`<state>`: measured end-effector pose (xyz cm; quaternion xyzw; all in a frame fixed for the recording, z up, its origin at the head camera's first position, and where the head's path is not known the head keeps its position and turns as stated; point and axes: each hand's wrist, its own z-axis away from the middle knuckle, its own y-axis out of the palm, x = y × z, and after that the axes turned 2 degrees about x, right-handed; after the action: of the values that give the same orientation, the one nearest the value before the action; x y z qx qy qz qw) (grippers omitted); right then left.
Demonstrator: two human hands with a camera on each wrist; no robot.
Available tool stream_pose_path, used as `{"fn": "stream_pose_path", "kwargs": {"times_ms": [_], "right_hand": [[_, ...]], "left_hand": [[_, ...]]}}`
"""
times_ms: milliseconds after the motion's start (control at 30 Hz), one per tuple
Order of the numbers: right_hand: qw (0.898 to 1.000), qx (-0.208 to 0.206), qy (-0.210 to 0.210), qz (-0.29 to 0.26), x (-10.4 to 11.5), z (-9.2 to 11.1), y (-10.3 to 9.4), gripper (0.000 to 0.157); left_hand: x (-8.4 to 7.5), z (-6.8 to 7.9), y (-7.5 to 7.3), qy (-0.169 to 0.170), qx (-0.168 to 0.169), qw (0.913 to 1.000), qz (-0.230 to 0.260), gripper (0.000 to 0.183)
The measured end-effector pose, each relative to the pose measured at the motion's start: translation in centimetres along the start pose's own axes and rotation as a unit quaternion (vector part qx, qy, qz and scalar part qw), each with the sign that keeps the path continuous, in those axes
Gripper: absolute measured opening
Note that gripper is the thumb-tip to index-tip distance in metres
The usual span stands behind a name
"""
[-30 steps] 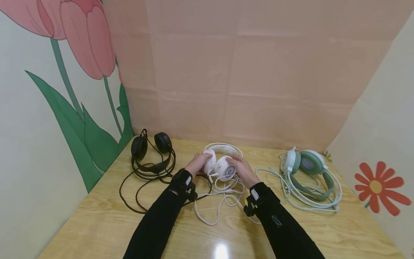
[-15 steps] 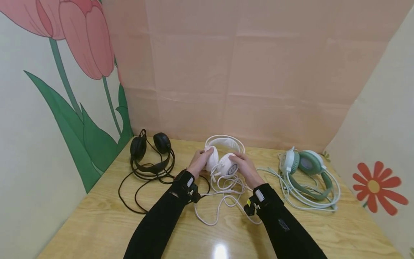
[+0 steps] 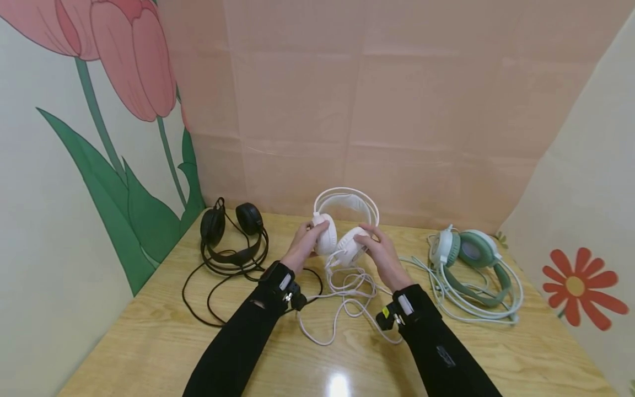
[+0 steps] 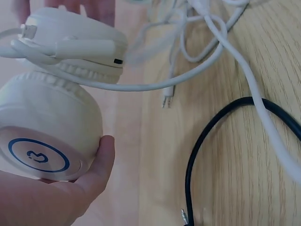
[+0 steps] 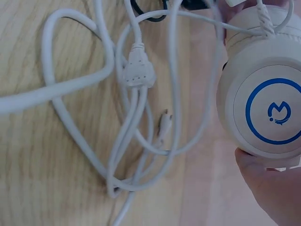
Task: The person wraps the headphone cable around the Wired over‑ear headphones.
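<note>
White headphones are held up above the middle of the table, headband at the top. My left hand grips the left ear cup, with its thumb on the near side. The right ear cup, marked with a blue ring and logo, is gripped by my right hand. A loosely looped white cable hangs from the headphones onto the table. Its splitter shows in the right wrist view, and a small plug in the left wrist view. Some fingers are hidden behind the cups.
Black headphones with a coiled black cable lie at the left; one cable end reaches under the white cable. Pale green headphones lie at the right. A pink sheet hangs behind the wooden table.
Both hands have raised the white headphones from the table. The headband has risen and the ear cups stand slightly farther apart. The black and green headphones have stayed put.
</note>
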<state>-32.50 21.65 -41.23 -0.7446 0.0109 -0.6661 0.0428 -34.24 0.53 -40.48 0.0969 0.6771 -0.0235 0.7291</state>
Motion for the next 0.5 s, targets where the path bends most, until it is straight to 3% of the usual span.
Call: {"fn": "stream_pose_path", "kwargs": {"times_ms": [167, 333, 500], "right_hand": [[0.999, 0.008, -0.026, 0.019, 1.0, 0.5, 0.1, 0.054], [0.998, 0.020, -0.052, 0.016, 2.5, 1.0, 0.4, 0.054], [0.997, 0.019, -0.080, 0.004, 3.7, 1.4, 0.6, 0.065]], "left_hand": [[-0.4, 0.6, -0.1, 0.022, -0.007, 0.9997, 0.005, 0.082], [-0.9, 0.9, -0.2, 0.034, -0.007, 0.9986, 0.040, 0.082], [-1.7, 1.5, -0.1, 0.043, 0.001, 0.9968, 0.067, 0.084]]}}
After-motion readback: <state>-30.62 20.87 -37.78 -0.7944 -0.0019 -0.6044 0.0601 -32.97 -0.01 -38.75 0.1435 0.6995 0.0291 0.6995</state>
